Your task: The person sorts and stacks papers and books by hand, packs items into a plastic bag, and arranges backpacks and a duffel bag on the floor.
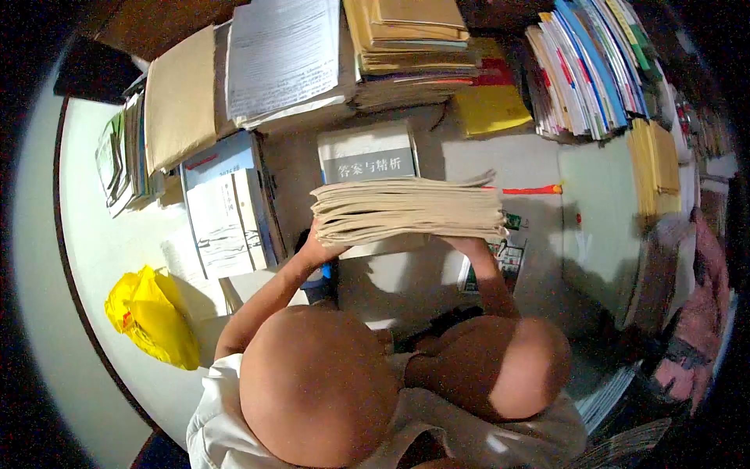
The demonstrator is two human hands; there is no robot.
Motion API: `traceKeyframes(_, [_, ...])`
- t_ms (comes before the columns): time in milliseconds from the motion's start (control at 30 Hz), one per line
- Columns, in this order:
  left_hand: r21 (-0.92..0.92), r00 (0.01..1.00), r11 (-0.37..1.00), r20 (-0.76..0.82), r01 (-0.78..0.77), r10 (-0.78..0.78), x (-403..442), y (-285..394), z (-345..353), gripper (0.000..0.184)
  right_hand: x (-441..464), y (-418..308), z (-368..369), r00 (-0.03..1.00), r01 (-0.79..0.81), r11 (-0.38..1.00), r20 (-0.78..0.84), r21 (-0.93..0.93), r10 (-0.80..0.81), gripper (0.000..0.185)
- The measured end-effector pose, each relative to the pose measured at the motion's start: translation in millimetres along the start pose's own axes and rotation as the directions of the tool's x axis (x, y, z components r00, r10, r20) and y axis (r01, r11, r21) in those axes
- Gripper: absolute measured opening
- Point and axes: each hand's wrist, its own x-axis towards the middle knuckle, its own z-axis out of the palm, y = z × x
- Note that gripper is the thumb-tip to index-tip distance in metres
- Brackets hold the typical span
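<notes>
Over the pale flat surface (516,160), a thick tan paper stack (406,211) is held above a grey-banded white book (367,143), left hand (322,248) and right hand (471,247) clamping its lower ends; likely heavy, floppy, best supported underneath.

Thick stack of tan paper (406,209), layers slightly wavy, held roughly level, hiding part of the grey-banded book (369,162)

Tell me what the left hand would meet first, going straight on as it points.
Probably the grey-banded book, beyond the paper stack in the left hand; depth is unclear.
</notes>
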Motion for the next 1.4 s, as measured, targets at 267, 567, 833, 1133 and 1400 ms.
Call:
traceKeyframes(267, [-0.229, 0.907, 0.891, -0.069, 0.392, -0.416, 43.9, 64.0, 33.3, 0.033, -3.2, -38.8, 7.4, 0.957, 0.128, 0.484, -0.021, -0.866, -0.291, 0.058])
traceKeyframes(567, [-0.29, 0.729, 0.717, 0.534, 0.634, -0.428, 81.2, 63.5, 163.6, 0.054, -113.3, -109.7, -58.3, 0.799, -0.229, 0.892, -0.599, -0.391, -0.058, 0.041])
traceKeyframes(833, [-0.281, 0.698, 0.74, 0.632, 0.611, -0.336, 75.7, -3.1, 279.4, 0.061, -203.4, -83.6, -183.5, 0.573, -0.641, 0.66, -0.817, -0.393, 0.069, 0.052])
traceKeyframes(1133, [0.473, 0.697, 0.82, 0.467, 0.323, -0.544, 77.9, -9.8, 272.4, 0.058, -213.1, -48.8, -242.9, 0.668, -0.502, 0.65, -0.733, -0.571, -0.127, 0.05])
traceKeyframes(1400, [-0.058, 0.764, 0.876, 0.521, 0.478, -0.382, 89.6, 20.0, 156.8, 0.029, -143.0, -132.0, -161.0, 0.619, -0.35, 0.498, -0.595, -0.793, -0.513, 0.02])
